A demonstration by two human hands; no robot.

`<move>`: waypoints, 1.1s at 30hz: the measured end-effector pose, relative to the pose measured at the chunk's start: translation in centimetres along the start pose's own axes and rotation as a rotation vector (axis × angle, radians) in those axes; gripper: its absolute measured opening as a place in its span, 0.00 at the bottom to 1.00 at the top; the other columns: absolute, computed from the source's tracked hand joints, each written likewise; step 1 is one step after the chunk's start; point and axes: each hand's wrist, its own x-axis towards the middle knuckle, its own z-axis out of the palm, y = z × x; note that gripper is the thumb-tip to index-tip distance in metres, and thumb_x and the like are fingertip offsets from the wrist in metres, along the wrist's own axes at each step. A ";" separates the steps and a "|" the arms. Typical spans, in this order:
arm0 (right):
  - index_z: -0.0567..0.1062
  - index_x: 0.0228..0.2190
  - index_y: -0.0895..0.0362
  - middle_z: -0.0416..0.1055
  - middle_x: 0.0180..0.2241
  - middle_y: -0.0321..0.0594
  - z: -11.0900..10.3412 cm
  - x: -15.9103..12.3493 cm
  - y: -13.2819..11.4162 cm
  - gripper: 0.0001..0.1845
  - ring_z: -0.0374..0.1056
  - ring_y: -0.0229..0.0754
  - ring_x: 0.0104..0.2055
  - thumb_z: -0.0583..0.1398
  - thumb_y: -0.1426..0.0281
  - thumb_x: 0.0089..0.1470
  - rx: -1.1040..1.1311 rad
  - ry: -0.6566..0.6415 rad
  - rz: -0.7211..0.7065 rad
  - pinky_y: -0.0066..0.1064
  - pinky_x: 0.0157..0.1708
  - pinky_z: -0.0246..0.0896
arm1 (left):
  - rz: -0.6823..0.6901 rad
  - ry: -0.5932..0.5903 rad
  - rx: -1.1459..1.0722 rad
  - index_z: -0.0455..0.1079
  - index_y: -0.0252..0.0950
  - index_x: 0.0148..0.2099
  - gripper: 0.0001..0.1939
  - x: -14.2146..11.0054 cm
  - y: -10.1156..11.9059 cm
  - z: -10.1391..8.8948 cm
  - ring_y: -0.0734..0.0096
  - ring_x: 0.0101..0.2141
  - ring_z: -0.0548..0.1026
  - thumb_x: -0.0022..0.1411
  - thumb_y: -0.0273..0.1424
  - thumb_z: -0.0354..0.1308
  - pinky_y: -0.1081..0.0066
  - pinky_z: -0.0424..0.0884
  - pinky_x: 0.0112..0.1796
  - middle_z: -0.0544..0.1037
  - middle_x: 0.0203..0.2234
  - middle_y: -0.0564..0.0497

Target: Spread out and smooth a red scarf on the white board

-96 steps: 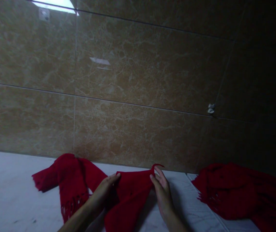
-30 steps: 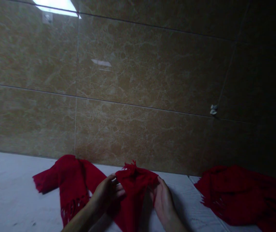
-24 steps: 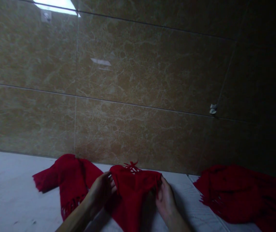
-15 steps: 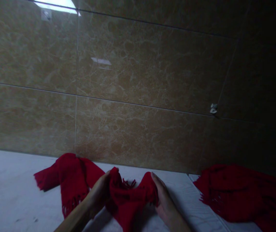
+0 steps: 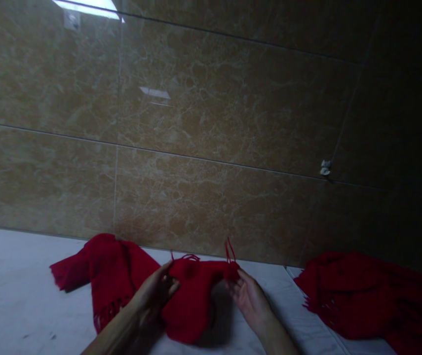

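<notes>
A red fringed scarf (image 5: 192, 296) lies bunched on the white surface (image 5: 18, 296) just in front of me. My left hand (image 5: 155, 293) grips its left edge with the fingers curled round the cloth. My right hand (image 5: 249, 298) pinches the scarf's upper right corner, where thin fringe strands stick up. The part between my hands is lifted slightly and casts a shadow below.
More of the red cloth (image 5: 103, 273) trails left towards the wall. A second pile of red scarves (image 5: 359, 296) lies at the right. A brown marble-tiled wall (image 5: 211, 138) rises directly behind the surface.
The scarf lay flat under my hands at first. Both hands then gathered and lifted its far edge, bunched it, and now hold it spread between them, fringe pointing up.
</notes>
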 end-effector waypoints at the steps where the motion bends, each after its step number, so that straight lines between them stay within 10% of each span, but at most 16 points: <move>1: 0.78 0.29 0.55 0.79 0.30 0.41 -0.1 0.4 0.5 0.15 0.76 0.45 0.31 0.73 0.62 0.39 0.003 0.006 0.033 0.36 0.34 0.69 | -0.012 0.082 -0.018 0.70 0.35 0.38 0.05 0.5 -0.2 0.0 0.70 0.28 0.78 0.67 0.32 0.58 0.71 0.77 0.36 0.76 0.27 0.51; 6: 0.79 0.32 0.55 0.81 0.33 0.40 0.0 0.7 1.7 0.20 0.76 0.44 0.33 0.75 0.61 0.38 0.067 -0.013 -0.006 0.34 0.37 0.70 | 0.051 0.057 0.037 0.70 0.36 0.46 0.09 1.1 -0.9 0.2 0.73 0.31 0.79 0.63 0.29 0.62 0.74 0.76 0.35 0.79 0.35 0.51; 12: 0.80 0.35 0.55 0.81 0.36 0.41 0.7 0.0 1.3 0.22 0.76 0.44 0.37 0.74 0.56 0.40 -0.008 -0.050 -0.016 0.34 0.40 0.69 | 0.185 -0.067 0.391 0.66 0.36 0.31 0.25 1.8 -1.7 -1.1 0.78 0.19 0.66 0.41 0.43 0.77 0.77 0.62 0.23 0.70 0.17 0.59; 24: 0.78 0.36 0.57 0.80 0.35 0.39 1.2 -0.2 1.5 0.24 0.70 0.37 0.31 0.76 0.62 0.37 -0.209 -0.038 -0.048 0.25 0.26 0.60 | 0.399 -0.088 1.443 0.69 0.38 0.26 0.15 -0.9 -1.6 -0.3 0.70 0.20 0.67 0.59 0.42 0.61 0.71 0.55 0.24 0.71 0.17 0.53; 33: 0.77 0.39 0.53 0.80 0.42 0.40 1.7 -0.6 0.8 0.20 0.75 0.43 0.40 0.72 0.69 0.42 -0.064 -0.074 -0.079 0.35 0.39 0.72 | 0.359 -0.134 0.874 0.61 0.38 0.31 0.19 -0.1 -1.5 0.2 0.76 0.22 0.63 0.59 0.47 0.60 0.75 0.57 0.24 0.65 0.21 0.58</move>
